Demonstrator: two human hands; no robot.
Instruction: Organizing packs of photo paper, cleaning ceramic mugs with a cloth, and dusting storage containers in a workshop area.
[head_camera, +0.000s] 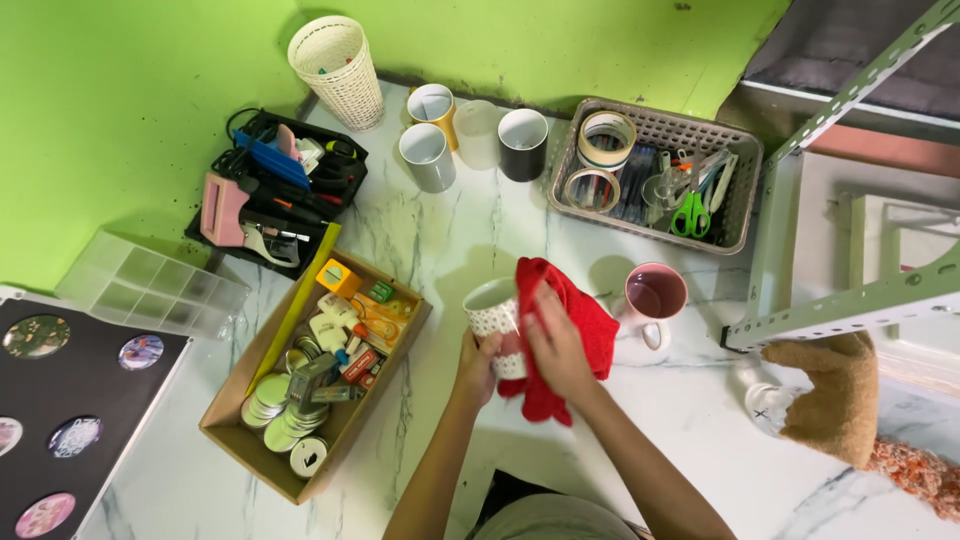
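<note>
A white patterned mug (493, 318) held above the middle of the marble bench (690, 440), being rubbed with a red cloth (565, 330).

The left hand (477, 368) is closed around the mug's base; the right hand (553, 345) presses the cloth against its side. The pink mug (653, 297) stands just beside the cloth; a wide wiping stroke could knock it over, and a loosened left grip could drop the mug.

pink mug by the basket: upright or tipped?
Upright. The pink mug stands on the table with its round mouth facing up and the handle at its lower side; whether it is empty cannot be told.
</note>
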